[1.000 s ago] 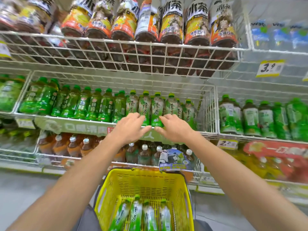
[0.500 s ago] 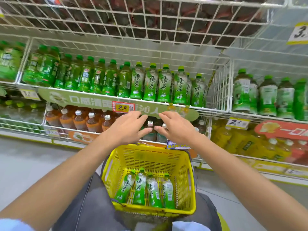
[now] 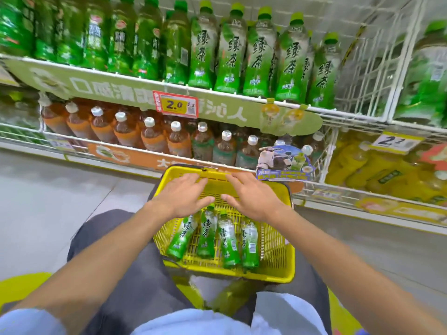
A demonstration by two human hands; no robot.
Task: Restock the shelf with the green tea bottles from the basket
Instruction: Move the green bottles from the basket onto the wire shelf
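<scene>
A yellow plastic basket [image 3: 278, 269] rests on my lap, with several green tea bottles [image 3: 227, 240] lying side by side in it, caps pointing away from me. My left hand [image 3: 181, 195] and my right hand [image 3: 251, 195] hover palm down over the far half of the basket, just above the bottle caps, fingers spread and holding nothing. On the white wire shelf [image 3: 217, 91] above stands a row of matching green tea bottles [image 3: 258, 52].
Darker green bottles [image 3: 121, 37] fill the shelf's left part. Brown tea bottles [image 3: 150, 136] with white caps line the shelf below, yellow drinks [image 3: 377, 170] stand at lower right. A price tag [image 3: 176, 105] hangs on the shelf edge. Grey floor lies to the left.
Both hands came down from the green tea row on the shelf to just above the bottles in the basket. The view tilted down with them.
</scene>
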